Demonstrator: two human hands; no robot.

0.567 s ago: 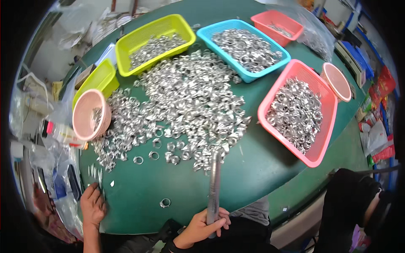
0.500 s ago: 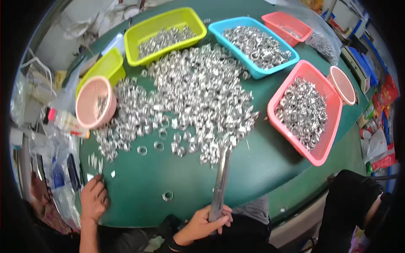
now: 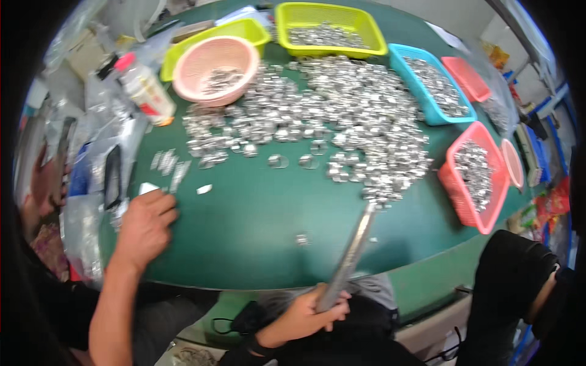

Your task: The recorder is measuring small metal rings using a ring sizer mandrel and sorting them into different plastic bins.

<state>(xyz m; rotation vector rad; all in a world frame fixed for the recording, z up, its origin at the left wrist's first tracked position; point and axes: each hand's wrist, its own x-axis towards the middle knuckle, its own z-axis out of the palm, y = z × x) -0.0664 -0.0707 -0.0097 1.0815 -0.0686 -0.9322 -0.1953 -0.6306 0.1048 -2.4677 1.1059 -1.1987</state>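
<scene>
My left hand [image 3: 146, 227] rests palm down near the table's left side, its fingers curled in. Anything they might pinch is hidden. Just beyond the fingertips lie a white scrap [image 3: 148, 188] and a slim silvery strip [image 3: 180, 175]. Closer to the front edge, my right hand [image 3: 311, 314] is closed around a long metal rod [image 3: 349, 259] that slants away to the right. Its far tip meets the near edge of a wide pile of small silvery metal rings [image 3: 366, 110]. A single ring [image 3: 302, 239] lies left of the rod.
Ring-filled baskets surround the pile: yellow-green [image 3: 377, 44], blue [image 3: 400, 61] and pink [image 3: 455, 186]. A pale pink bowl [image 3: 183, 70] sits over another green basket [image 3: 259, 36]. A white bottle [image 3: 146, 91] and plastic bags stand left. A black-clothed person's limb [image 3: 513, 274] is at right.
The view has swung, so table and baskets sit farther right and higher. My left hand has drawn slightly back from the strips. My right hand keeps its grip on the rod, whose tip stays at the pile.
</scene>
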